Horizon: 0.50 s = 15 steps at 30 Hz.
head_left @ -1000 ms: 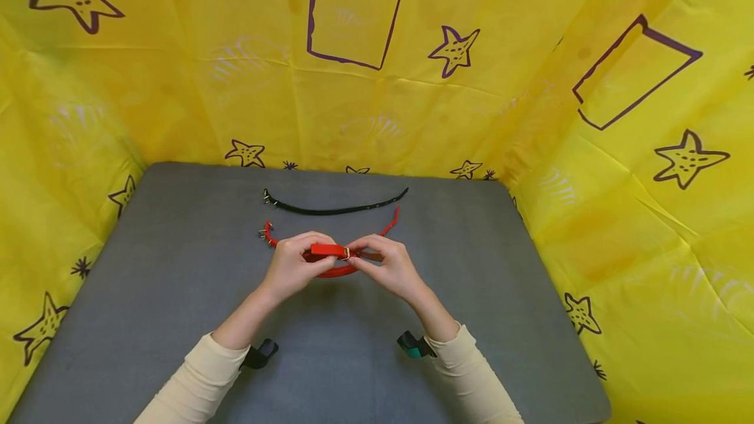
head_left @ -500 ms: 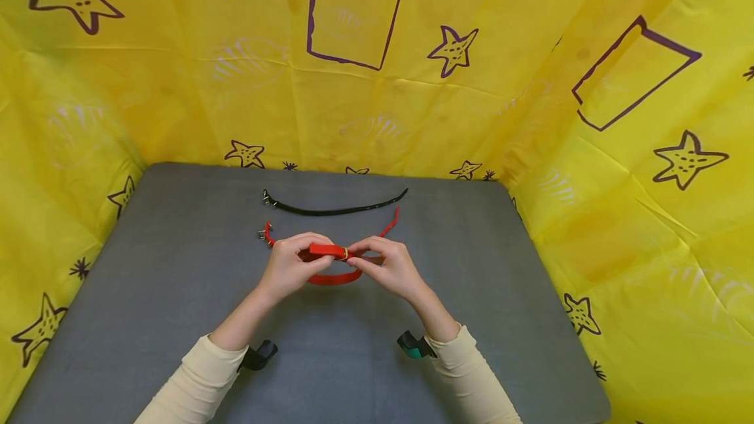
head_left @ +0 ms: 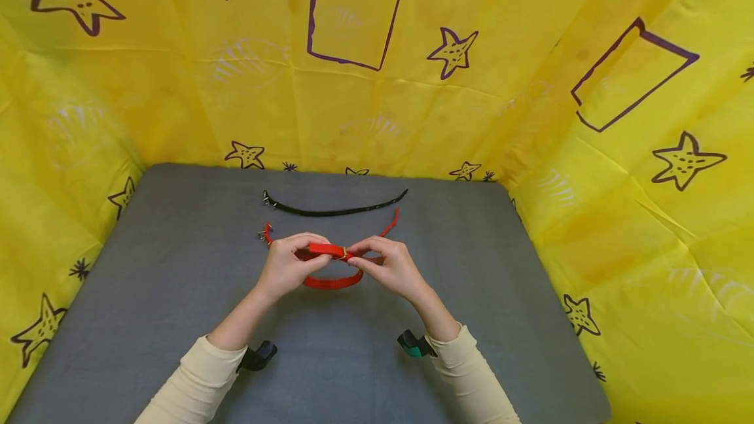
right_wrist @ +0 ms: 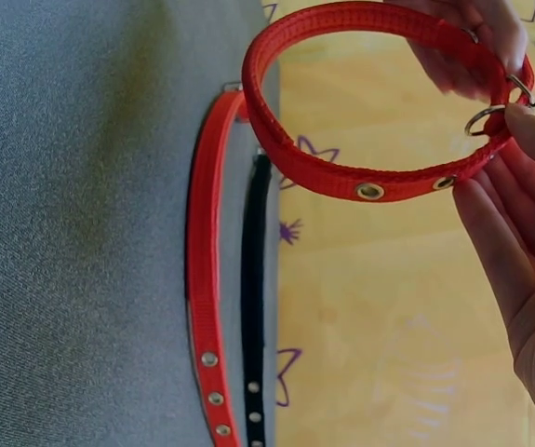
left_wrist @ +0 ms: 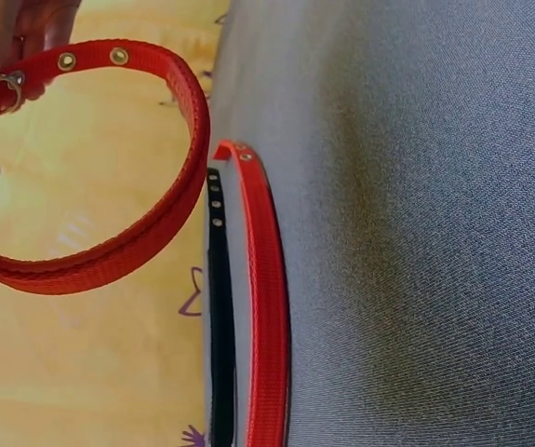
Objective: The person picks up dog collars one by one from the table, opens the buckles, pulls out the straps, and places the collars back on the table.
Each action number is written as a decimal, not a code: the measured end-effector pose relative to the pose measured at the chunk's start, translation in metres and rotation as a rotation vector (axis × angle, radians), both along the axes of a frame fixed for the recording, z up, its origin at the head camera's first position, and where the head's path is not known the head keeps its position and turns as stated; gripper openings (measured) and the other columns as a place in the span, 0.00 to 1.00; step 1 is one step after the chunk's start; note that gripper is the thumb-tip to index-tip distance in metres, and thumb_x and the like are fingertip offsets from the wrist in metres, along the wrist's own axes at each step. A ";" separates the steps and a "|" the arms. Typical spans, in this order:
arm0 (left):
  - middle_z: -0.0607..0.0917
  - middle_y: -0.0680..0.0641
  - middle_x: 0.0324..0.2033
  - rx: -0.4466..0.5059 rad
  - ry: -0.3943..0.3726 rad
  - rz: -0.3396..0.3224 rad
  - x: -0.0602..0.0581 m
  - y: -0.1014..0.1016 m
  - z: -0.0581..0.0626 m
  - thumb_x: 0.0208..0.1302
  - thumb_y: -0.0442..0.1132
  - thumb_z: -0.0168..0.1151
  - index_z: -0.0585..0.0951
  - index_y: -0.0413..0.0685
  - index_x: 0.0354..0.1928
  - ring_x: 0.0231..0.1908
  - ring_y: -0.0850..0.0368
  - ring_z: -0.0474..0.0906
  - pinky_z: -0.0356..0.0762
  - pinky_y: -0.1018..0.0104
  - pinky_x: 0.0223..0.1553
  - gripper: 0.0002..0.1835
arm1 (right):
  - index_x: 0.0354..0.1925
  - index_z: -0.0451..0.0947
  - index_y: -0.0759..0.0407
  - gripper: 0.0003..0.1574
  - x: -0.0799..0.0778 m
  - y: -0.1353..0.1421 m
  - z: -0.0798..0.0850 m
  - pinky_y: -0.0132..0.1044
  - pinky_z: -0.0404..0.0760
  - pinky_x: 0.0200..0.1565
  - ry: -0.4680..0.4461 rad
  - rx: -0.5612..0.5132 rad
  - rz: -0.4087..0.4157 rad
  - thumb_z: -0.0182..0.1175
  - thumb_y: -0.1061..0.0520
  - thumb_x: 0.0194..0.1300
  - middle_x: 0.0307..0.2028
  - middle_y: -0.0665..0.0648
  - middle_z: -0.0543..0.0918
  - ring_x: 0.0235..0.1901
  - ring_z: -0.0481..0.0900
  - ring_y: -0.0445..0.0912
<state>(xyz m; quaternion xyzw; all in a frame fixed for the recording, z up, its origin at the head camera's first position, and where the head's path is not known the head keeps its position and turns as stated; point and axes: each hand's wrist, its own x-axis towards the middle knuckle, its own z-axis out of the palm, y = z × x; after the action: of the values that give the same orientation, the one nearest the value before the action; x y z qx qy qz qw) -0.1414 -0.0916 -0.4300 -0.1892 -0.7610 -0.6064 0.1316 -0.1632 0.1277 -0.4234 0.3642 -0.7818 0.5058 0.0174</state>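
A red collar [head_left: 332, 283] with metal eyelets is bent into a closed loop, held above the table between both hands. My left hand [head_left: 291, 260] pinches the strap on the left, beside the buckle [head_left: 344, 252]. On the buckle's other side, my right hand [head_left: 385, 264] grips the band between thumb and fingers. Two metal rings [right_wrist: 486, 121] show near the right thumb in the right wrist view. How the buckle's prong sits cannot be made out. The loop hangs toward the camera, clear of the table.
Behind the hands, a second red collar [left_wrist: 265, 307] lies stretched out on the grey table [head_left: 471, 293], partly hidden in the head view. Farther back lies a black collar [head_left: 330, 212] with eyelets. Yellow patterned cloth [head_left: 377, 110] encloses the table's back and sides.
The loop's near side has dropped lower and spread wider below the hands. The strap end by the left hand has shifted slightly. Both hands stay nearly in place.
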 end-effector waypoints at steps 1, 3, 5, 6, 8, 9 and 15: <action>0.86 0.42 0.32 -0.004 -0.007 0.004 0.000 0.000 0.000 0.52 0.21 0.70 0.85 0.34 0.33 0.28 0.61 0.81 0.81 0.72 0.32 0.07 | 0.41 0.82 0.69 0.11 0.000 0.000 0.000 0.32 0.84 0.37 -0.003 -0.001 0.000 0.67 0.71 0.58 0.38 0.63 0.84 0.38 0.84 0.50; 0.86 0.42 0.33 -0.011 -0.018 0.009 0.001 -0.001 0.001 0.52 0.22 0.70 0.85 0.34 0.33 0.28 0.62 0.81 0.81 0.72 0.32 0.06 | 0.41 0.82 0.69 0.11 -0.001 0.000 -0.003 0.32 0.84 0.36 -0.005 -0.002 0.000 0.67 0.71 0.58 0.38 0.63 0.84 0.38 0.84 0.51; 0.86 0.41 0.33 -0.011 -0.028 0.005 0.001 -0.002 0.002 0.52 0.22 0.70 0.85 0.34 0.34 0.29 0.62 0.81 0.81 0.72 0.32 0.06 | 0.41 0.82 0.69 0.11 -0.003 0.000 -0.009 0.33 0.84 0.36 -0.002 -0.001 -0.002 0.67 0.71 0.58 0.38 0.63 0.84 0.38 0.84 0.51; 0.86 0.41 0.33 -0.007 -0.032 0.004 0.000 -0.002 0.002 0.53 0.22 0.70 0.85 0.34 0.34 0.29 0.62 0.82 0.82 0.71 0.33 0.06 | 0.41 0.82 0.67 0.11 -0.005 0.001 -0.012 0.33 0.84 0.36 0.002 0.003 -0.003 0.67 0.70 0.58 0.38 0.62 0.84 0.38 0.84 0.51; 0.86 0.41 0.33 0.013 -0.045 -0.004 0.000 -0.003 0.002 0.53 0.22 0.69 0.85 0.33 0.34 0.29 0.61 0.83 0.82 0.69 0.34 0.06 | 0.42 0.83 0.65 0.11 -0.010 0.003 -0.020 0.33 0.84 0.36 0.010 0.012 -0.004 0.68 0.68 0.58 0.38 0.59 0.85 0.38 0.84 0.49; 0.86 0.40 0.33 0.022 -0.050 -0.008 0.000 -0.003 0.002 0.53 0.22 0.69 0.85 0.33 0.34 0.29 0.59 0.83 0.83 0.67 0.34 0.06 | 0.42 0.83 0.63 0.12 -0.012 0.004 -0.023 0.33 0.84 0.36 0.010 0.019 -0.007 0.68 0.68 0.58 0.38 0.58 0.85 0.39 0.84 0.47; 0.86 0.37 0.34 0.071 -0.100 -0.021 -0.003 -0.007 0.001 0.55 0.23 0.68 0.85 0.32 0.34 0.31 0.45 0.85 0.83 0.68 0.35 0.05 | 0.44 0.83 0.57 0.10 -0.017 0.011 -0.029 0.35 0.84 0.36 -0.024 0.022 0.006 0.67 0.62 0.62 0.39 0.51 0.84 0.40 0.83 0.41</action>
<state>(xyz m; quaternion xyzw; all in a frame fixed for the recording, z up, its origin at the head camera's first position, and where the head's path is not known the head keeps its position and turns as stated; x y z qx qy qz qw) -0.1439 -0.0987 -0.4288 -0.1615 -0.7427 -0.6431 0.0936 -0.1802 0.1389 -0.4526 0.3608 -0.7863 0.5016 0.0024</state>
